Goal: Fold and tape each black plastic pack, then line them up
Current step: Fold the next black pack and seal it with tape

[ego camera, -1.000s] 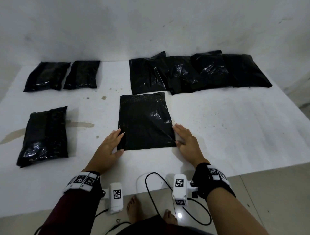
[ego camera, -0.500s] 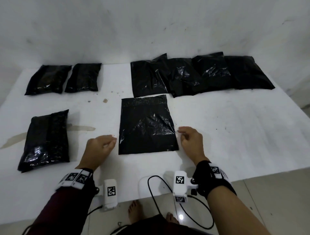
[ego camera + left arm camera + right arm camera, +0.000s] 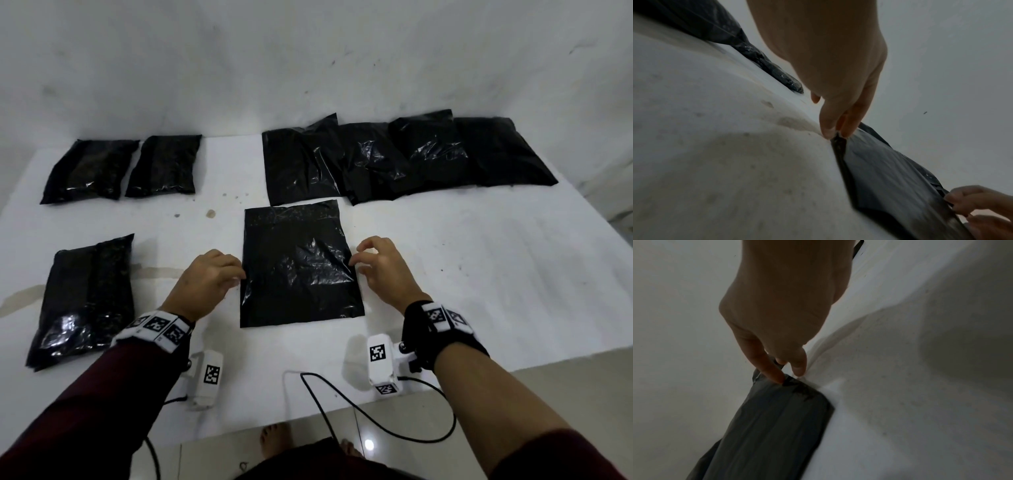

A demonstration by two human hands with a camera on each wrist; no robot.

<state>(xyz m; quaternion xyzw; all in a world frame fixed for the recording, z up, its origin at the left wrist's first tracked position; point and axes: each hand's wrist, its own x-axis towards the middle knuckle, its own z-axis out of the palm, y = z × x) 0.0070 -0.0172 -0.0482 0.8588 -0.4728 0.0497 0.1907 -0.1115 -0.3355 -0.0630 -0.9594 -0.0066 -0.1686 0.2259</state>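
Note:
A flat, unfolded black plastic pack (image 3: 298, 263) lies in the middle of the white table (image 3: 479, 274). My left hand (image 3: 239, 274) is at its left edge; in the left wrist view thumb and finger of that left hand (image 3: 835, 135) pinch the edge of the pack (image 3: 890, 170). My right hand (image 3: 356, 265) is at the right edge with curled fingers. In the right wrist view that right hand (image 3: 790, 375) has its index fingertip on the rim of the pack (image 3: 777, 418) and the thumb right beside it. No tape is in view.
Two folded packs (image 3: 90, 169) (image 3: 164, 164) lie side by side at the back left, and a third (image 3: 85, 298) lies at the near left. Several unfolded packs (image 3: 404, 157) overlap in a pile at the back right by the wall. The table's front edge is near my wrists.
Both hands lay flat at the pack's near corners, then drew back curled. Now they have moved up to the middle of its side edges and taken hold of them.

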